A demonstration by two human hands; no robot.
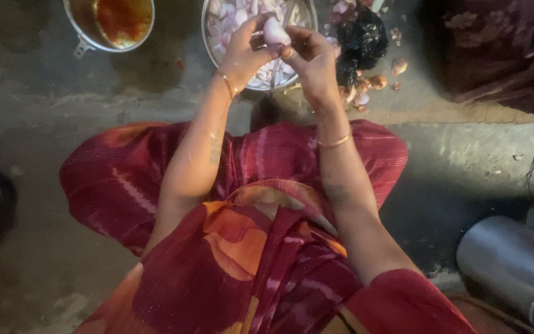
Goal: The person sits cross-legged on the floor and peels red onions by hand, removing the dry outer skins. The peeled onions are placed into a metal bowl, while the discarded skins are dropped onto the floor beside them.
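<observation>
The work looks well advanced, I judge: the steel bowl (pixel 208 37) at 12 o'clock already holds many peeled pale pink pieces, and loose skins (pixel 375 80) lie on the floor at 1 o'clock, beside a black bag (pixel 363 37). Some small unpeeled bulbs seem to remain among those skins, so a part is still to do.

The onion (pixel 274 29) is held over the bowl, between both hands. It looks pale, pinkish-white and smooth, so most of its skin seems off; I cannot tell if a bit remains. The left hand (pixel 242 52) is closed around it from 9 o'clock. The right hand (pixel 310 59) pinches it from 3 o'clock with fingertips together. A pot (pixel 88 28) with orange-red contents stands at 11 o'clock.
</observation>
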